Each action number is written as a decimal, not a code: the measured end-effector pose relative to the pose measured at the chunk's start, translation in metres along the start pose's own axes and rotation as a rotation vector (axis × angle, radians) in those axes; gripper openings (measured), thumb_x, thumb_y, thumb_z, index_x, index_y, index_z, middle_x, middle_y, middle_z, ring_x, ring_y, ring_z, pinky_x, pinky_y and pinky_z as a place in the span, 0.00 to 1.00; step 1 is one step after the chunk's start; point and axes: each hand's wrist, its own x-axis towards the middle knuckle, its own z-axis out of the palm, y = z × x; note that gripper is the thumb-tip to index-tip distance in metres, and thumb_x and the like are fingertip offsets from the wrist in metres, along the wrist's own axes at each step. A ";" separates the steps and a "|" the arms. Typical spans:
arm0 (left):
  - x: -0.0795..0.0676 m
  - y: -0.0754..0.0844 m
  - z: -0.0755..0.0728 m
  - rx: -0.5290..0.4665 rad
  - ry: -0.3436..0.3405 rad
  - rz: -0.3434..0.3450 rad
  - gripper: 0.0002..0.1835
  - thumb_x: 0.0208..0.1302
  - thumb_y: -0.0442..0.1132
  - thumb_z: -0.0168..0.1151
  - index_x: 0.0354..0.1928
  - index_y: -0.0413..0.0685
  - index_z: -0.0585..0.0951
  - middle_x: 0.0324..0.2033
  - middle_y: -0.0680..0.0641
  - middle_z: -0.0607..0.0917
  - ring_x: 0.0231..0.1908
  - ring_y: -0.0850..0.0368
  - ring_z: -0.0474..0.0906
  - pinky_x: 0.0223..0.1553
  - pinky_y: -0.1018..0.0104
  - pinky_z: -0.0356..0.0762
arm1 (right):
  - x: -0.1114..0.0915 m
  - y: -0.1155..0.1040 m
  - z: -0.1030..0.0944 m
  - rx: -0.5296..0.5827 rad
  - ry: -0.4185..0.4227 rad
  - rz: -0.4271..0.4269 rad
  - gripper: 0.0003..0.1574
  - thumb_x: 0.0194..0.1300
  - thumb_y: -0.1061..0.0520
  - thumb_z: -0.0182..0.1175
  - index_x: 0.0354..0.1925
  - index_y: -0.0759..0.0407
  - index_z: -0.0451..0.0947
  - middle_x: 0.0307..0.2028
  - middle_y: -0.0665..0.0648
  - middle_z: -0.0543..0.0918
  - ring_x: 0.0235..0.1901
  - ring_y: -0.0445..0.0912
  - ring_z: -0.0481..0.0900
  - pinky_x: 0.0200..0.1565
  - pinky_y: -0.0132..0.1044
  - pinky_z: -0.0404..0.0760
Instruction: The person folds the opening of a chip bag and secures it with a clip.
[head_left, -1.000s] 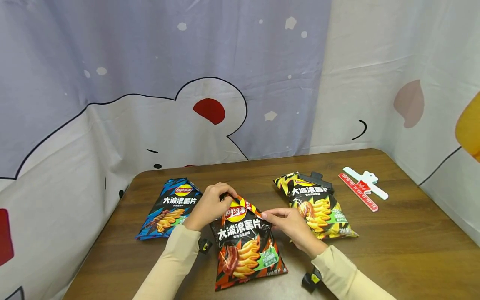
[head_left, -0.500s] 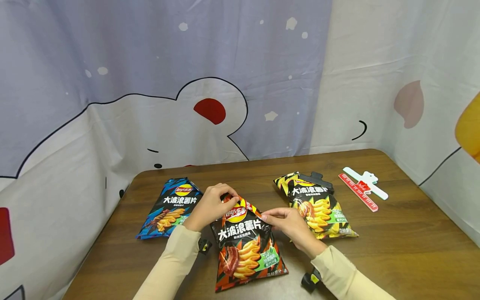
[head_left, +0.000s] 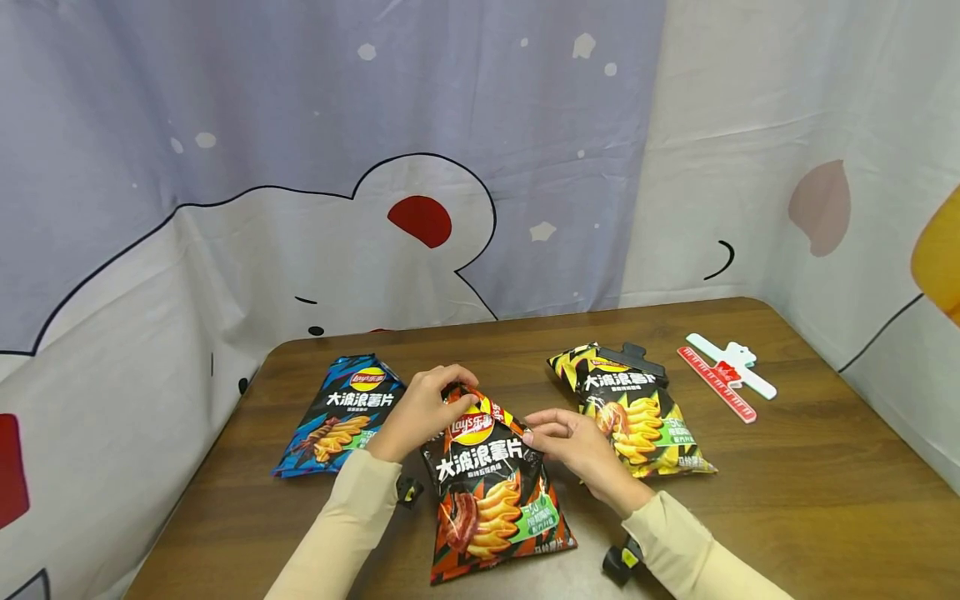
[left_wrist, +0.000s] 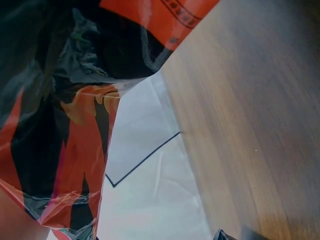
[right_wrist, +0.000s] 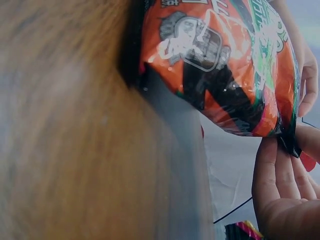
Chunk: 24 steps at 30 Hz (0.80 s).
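A red and black bag of chips (head_left: 480, 521) leans toward me at the table's near middle, its folded top edge raised. My left hand (head_left: 427, 412) pinches the left end of that fold. At the fold's right end, my right hand (head_left: 581, 450) pinches the corner between thumb and fingers. In the right wrist view, the right hand (right_wrist: 287, 185) has its thumb and fingers on the dark corner of the bag (right_wrist: 220, 85). Only the bag's crinkled side (left_wrist: 60, 145) fills the left wrist view; the left hand's fingers are hidden there.
A blue bag of chips (head_left: 348, 417) lies left on the wooden table (head_left: 795, 475). To the right is a yellow bag of chips (head_left: 637, 417) with a black clip (head_left: 632, 360) on its top. A red clip (head_left: 716, 383) and a white clip (head_left: 738, 358) lie farther right.
The right hand's fingers have lifted slightly at the bag's corner. The left hand and the bag stay almost where they were.
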 end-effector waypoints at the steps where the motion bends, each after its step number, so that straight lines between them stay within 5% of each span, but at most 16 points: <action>1: 0.000 0.000 0.000 0.008 0.001 -0.002 0.07 0.63 0.38 0.65 0.43 0.54 0.83 0.40 0.54 0.85 0.38 0.60 0.76 0.40 0.64 0.76 | 0.000 0.000 0.000 -0.004 -0.003 -0.004 0.25 0.57 0.55 0.69 0.51 0.66 0.78 0.39 0.59 0.88 0.36 0.41 0.83 0.40 0.37 0.82; 12: 0.002 0.000 0.002 0.054 0.004 0.006 0.09 0.63 0.38 0.65 0.45 0.51 0.85 0.44 0.52 0.86 0.47 0.57 0.80 0.47 0.59 0.78 | -0.001 -0.001 0.000 0.009 -0.011 -0.004 0.25 0.59 0.56 0.67 0.54 0.66 0.79 0.44 0.63 0.86 0.39 0.42 0.84 0.42 0.38 0.83; 24: 0.003 0.000 0.002 0.082 -0.006 0.061 0.08 0.65 0.36 0.62 0.43 0.50 0.86 0.39 0.53 0.86 0.40 0.60 0.78 0.41 0.64 0.77 | -0.003 -0.001 0.000 0.010 -0.005 0.001 0.23 0.59 0.57 0.67 0.51 0.66 0.80 0.43 0.61 0.87 0.39 0.42 0.84 0.41 0.36 0.83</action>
